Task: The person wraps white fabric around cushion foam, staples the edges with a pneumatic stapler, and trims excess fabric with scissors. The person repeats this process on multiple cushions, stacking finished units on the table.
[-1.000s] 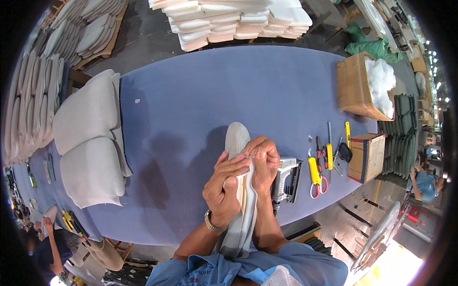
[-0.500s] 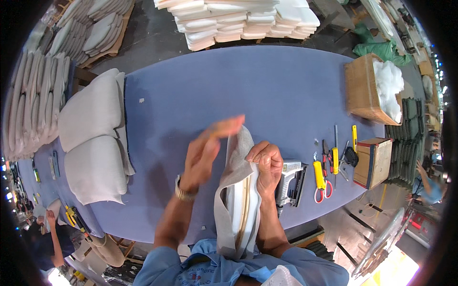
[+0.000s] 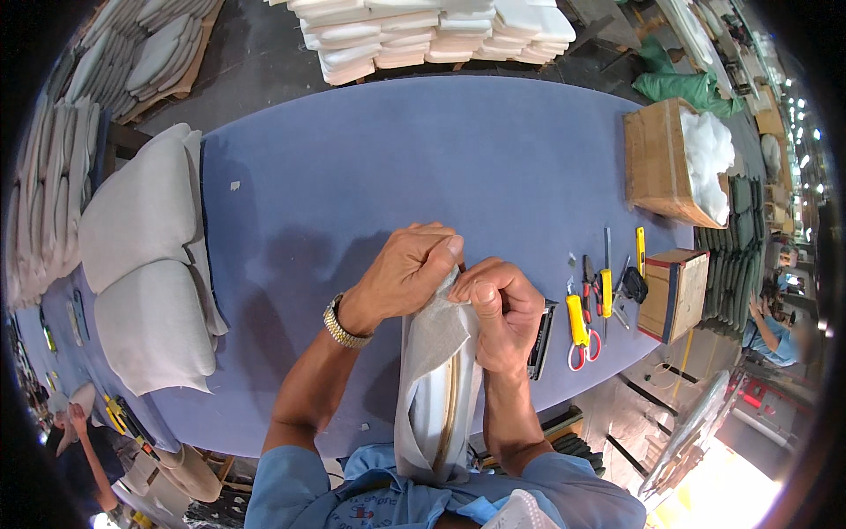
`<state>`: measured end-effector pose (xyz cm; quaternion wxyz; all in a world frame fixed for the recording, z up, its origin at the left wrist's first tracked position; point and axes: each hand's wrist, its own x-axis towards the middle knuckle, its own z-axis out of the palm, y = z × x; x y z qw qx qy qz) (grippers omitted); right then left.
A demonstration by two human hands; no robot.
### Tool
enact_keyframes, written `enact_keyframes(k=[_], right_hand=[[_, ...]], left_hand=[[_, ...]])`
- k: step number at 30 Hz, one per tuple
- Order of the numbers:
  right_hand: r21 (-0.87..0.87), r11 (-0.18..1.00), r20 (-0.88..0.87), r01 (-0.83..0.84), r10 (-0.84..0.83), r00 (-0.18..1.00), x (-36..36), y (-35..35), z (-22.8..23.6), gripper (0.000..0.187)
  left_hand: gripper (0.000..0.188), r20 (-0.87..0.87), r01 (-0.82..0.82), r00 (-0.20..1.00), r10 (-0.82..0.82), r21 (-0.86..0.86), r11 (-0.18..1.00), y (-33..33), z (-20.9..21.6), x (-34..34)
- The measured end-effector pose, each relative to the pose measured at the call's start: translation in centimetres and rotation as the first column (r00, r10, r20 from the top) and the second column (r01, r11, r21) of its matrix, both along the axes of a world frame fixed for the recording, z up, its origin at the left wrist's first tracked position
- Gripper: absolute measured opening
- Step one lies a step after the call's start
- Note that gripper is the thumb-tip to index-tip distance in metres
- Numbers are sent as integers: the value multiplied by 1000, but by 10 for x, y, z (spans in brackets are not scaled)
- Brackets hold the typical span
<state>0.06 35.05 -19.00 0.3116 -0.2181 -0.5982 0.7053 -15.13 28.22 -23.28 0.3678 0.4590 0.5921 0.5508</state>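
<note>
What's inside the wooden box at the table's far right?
The wooden box holds white fluffy stuffing, heaped above its rim. Anything lying beneath the stuffing is covered and cannot be seen.

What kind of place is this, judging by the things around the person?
Probably an upholstery or cushion workshop: a big blue table, grey cushions beside it, stacked white foam, and both hands pulling a grey cover over a pad.

We look down from a camera on the person's head, close above the left hand [image 3: 401, 273] and right hand [image 3: 502, 309], out across the blue table [image 3: 370, 150].
</note>
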Motion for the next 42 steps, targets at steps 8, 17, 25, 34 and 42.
enact_keyframes(k=[8, 17, 25, 34, 42], right_hand=[[-207, 977, -181, 53, -92, 979, 14, -20, -19, 31], [-237, 967, -224, 95, -150, 963, 21, -24, -32, 32], [-258, 965, -256, 58, -126, 958, 34, -16, -49, 27], [433, 893, 733, 125, -429, 527, 195, -4, -135, 42], [208, 978, 861, 31, -198, 469, 210, 21, -154, 65]], left_hand=[[45, 49, -85, 995, 86, -25, 996, -3, 17, 17], [30, 115, -315, 945, 307, 59, 947, -6, 20, 51], [38, 20, -338, 941, 338, 7, 941, -4, 13, 65], [52, 8, -353, 936, 353, 69, 933, -9, 6, 68], [63, 42, -339, 941, 336, 84, 937, -9, 5, 70]])
